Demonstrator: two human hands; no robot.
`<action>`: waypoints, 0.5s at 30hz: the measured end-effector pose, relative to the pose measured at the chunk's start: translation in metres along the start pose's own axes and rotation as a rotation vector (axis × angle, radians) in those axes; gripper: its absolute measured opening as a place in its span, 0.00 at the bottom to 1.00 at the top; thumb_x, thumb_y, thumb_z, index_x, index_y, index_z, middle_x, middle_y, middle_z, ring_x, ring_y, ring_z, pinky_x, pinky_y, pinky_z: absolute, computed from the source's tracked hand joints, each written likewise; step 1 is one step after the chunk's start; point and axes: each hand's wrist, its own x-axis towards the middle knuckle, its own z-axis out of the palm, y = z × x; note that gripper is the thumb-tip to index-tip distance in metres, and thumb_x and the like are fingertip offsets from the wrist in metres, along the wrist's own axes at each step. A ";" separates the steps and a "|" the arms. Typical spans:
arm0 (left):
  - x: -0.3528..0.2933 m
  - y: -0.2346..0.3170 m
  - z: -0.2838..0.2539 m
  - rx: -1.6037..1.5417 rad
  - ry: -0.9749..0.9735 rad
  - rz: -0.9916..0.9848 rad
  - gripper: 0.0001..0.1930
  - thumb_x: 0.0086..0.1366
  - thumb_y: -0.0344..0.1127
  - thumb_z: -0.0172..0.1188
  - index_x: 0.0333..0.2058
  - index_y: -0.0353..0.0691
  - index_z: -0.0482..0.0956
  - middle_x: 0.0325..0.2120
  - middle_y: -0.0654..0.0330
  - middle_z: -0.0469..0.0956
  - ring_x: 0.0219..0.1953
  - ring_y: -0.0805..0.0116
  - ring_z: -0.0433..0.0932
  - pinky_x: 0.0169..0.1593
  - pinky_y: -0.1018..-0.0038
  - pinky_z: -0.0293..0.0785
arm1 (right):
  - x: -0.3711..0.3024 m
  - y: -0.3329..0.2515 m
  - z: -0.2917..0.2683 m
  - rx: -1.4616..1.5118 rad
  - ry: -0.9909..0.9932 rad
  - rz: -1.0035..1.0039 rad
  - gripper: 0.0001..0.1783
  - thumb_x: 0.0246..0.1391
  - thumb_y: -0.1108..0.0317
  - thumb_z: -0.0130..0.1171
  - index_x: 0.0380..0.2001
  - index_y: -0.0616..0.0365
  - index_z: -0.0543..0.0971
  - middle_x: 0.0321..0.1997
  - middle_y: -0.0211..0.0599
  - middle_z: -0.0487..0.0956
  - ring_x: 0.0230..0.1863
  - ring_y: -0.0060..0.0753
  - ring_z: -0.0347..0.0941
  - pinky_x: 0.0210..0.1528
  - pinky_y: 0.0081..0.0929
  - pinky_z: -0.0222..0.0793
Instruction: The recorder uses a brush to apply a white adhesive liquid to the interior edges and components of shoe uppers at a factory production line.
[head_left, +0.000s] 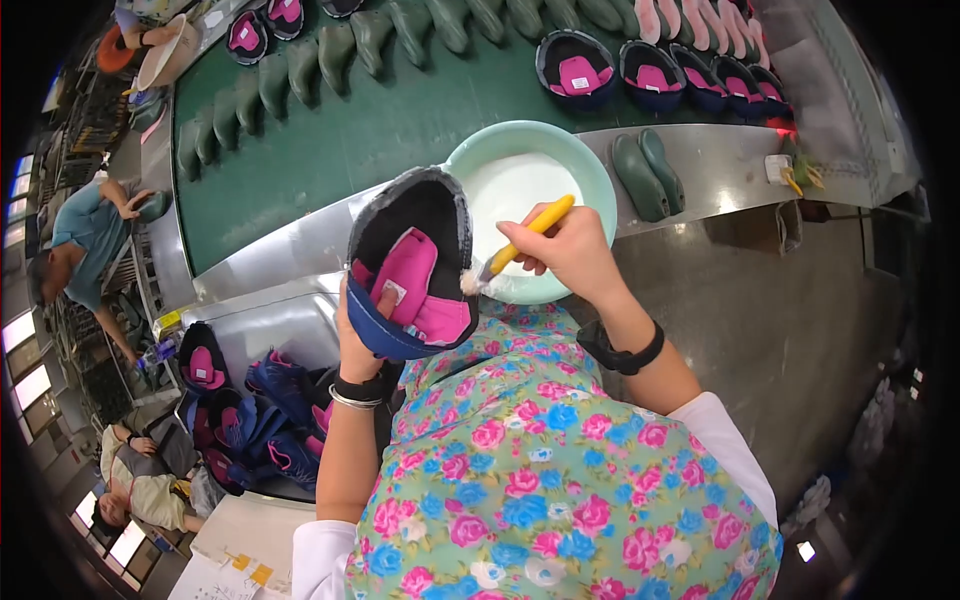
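Note:
My left hand [357, 340] grips a shoe upper [405, 345], dark blue outside with a black and bright pink lining. The upper is tilted with its inside facing me, and my thumb reaches in over the pink part. In my right hand [572, 250] is a brush [545, 222] with a yellow handle, pinched between thumb and fingers. Its pale bristles meet the upper's right edge. Just behind both hands stands a light green basin [590, 165] holding white liquid; my right hand is over its near right side.
A green conveyor belt [300, 180] carries rows of dark green shoe lasts [335, 55], pink pieces [700, 25] and more uppers [655, 75]. Two green lasts [640, 175] lie right of the basin. Several uppers fill a bin [300, 490] at left. Two people [85, 230] sit farther left.

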 end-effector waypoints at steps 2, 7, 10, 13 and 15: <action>0.000 -0.001 -0.002 -0.053 0.022 0.041 0.18 0.63 0.25 0.58 0.51 0.36 0.68 0.45 0.58 0.75 0.47 0.68 0.75 0.52 0.71 0.71 | -0.008 -0.028 -0.008 0.191 -0.125 0.054 0.13 0.49 0.64 0.66 0.22 0.65 0.79 0.17 0.33 0.77 0.17 0.18 0.72 0.21 0.17 0.67; 0.000 0.018 0.007 -0.335 0.090 -0.112 0.20 0.61 0.24 0.60 0.52 0.37 0.69 0.41 0.61 0.77 0.41 0.72 0.76 0.46 0.75 0.72 | -0.004 -0.026 -0.021 0.094 -0.236 -0.051 0.10 0.48 0.67 0.66 0.23 0.64 0.80 0.19 0.31 0.78 0.22 0.16 0.73 0.25 0.16 0.67; 0.001 0.016 0.012 -0.453 0.073 -0.077 0.20 0.62 0.25 0.59 0.53 0.38 0.69 0.41 0.60 0.77 0.43 0.70 0.78 0.49 0.74 0.73 | 0.009 -0.020 -0.032 -0.082 -0.172 -0.167 0.06 0.47 0.71 0.67 0.27 0.62 0.81 0.23 0.26 0.78 0.25 0.13 0.71 0.28 0.15 0.66; -0.001 0.008 0.008 -0.527 0.080 -0.115 0.20 0.62 0.24 0.58 0.53 0.38 0.69 0.43 0.58 0.77 0.45 0.68 0.78 0.52 0.71 0.73 | 0.016 -0.022 -0.035 -0.162 -0.110 -0.336 0.07 0.47 0.72 0.66 0.29 0.64 0.81 0.24 0.28 0.79 0.27 0.14 0.72 0.30 0.15 0.67; -0.005 -0.021 -0.008 -0.538 0.124 -0.124 0.20 0.62 0.24 0.58 0.53 0.38 0.69 0.44 0.56 0.77 0.46 0.66 0.77 0.54 0.69 0.72 | 0.021 -0.034 -0.035 -0.188 -0.129 -0.362 0.07 0.47 0.74 0.66 0.31 0.64 0.81 0.27 0.32 0.81 0.30 0.17 0.75 0.32 0.16 0.69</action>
